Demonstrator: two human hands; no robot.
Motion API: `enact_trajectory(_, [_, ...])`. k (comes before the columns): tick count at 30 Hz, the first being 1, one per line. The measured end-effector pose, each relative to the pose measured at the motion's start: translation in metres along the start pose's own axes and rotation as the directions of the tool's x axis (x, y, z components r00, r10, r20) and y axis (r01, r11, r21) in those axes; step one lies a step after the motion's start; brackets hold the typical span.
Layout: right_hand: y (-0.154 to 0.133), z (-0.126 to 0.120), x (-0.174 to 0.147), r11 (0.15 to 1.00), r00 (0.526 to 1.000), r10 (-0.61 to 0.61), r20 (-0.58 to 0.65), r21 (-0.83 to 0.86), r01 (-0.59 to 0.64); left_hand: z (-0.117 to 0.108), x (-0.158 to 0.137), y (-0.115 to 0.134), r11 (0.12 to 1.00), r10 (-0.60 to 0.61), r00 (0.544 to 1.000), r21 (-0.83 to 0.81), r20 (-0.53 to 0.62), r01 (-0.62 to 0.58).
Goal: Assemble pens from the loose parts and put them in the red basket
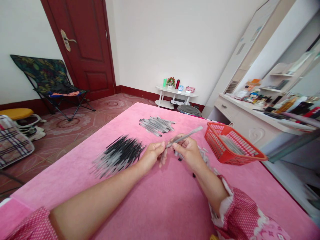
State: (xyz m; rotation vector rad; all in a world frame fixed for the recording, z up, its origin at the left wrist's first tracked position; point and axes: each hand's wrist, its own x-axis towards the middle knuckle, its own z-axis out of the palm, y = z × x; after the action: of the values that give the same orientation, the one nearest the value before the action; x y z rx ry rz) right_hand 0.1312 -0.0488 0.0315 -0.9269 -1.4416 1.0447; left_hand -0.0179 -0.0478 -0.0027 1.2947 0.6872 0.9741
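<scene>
A translucent grey pen [188, 135] slants up to the right between my hands, above the pink-covered table. My right hand [187, 150] is closed around its middle, thumb on top. The fingers of my left hand [153, 153] pinch the pen's lower end; they hide what else may be there. Left of my hands lies a heap of thin pen refills [121, 153], dark at one end and pale at the other. Beyond my hands rests a pile of capped pens [156, 125]. Small clear and black pen caps [204, 156] lie partly hidden behind my right wrist.
An orange-red plastic basket [215, 140] with clear pen barrels [231, 145] inside stands at the table's right edge. Past it is a dressing table [240, 111] crowded with bottles. A folding chair [50, 75] and a yellow stool [16, 114] stand on the left.
</scene>
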Motion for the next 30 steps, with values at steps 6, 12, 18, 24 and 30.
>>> enact_trajectory(6, [0.004, -0.001, -0.001, 0.999, 0.997, 0.039, -0.069, 0.036, -0.036, -0.001, 0.003, 0.003, 0.979, 0.131, 0.983, 0.17, -0.13, -0.108])
enact_trajectory(12, [0.003, -0.003, 0.001, 0.999, 0.999, 0.037, -0.026, 0.005, -0.037, -0.005, 0.005, -0.001, 0.968, 0.131, 0.983, 0.232, -0.13, -0.098])
enact_trajectory(18, [-0.006, -0.017, 0.007, 0.979, 0.959, 0.031, -0.282, 0.201, 0.028, -0.004, 0.004, 0.004, 0.988, -0.126, 0.984, -0.1, -0.126, 0.114])
enact_trajectory(24, [-0.012, -0.026, 0.007, 0.965, 0.964, 0.06, -0.258, 0.263, 0.01, -0.005, 0.008, -0.002, 0.996, -0.08, 0.983, 0.022, -0.166, 0.085])
enact_trajectory(30, [-0.012, -0.022, 0.004, 0.975, 0.979, 0.119, -0.167, 0.208, -0.083, 0.004, 0.005, -0.002, 0.998, -0.004, 0.994, -0.056, 0.108, 0.01])
